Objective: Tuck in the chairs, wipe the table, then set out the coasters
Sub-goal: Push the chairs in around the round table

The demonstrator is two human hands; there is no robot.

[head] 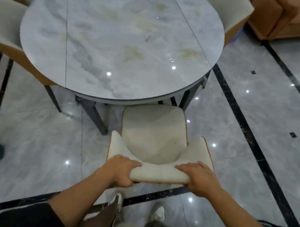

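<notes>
A glossy grey marble-tile floor with black inlay lines surrounds a round, pale marble-patterned surface, bare on top with yellowish stains near its middle. At 6 o'clock of that surface stands a cream upholstered chair with an orange-trimmed edge; the front of its seat reaches just under the rim, while the backrest lies well outside it. The left hand and the right hand each have a closed grip on the top edge of the backrest, fingers curled over it. Two more cream-and-orange chairs sit at 9 o'clock and 1 o'clock, both partly under the rim. Open floor lies at 3 o'clock; an orange sofa stands beyond.
</notes>
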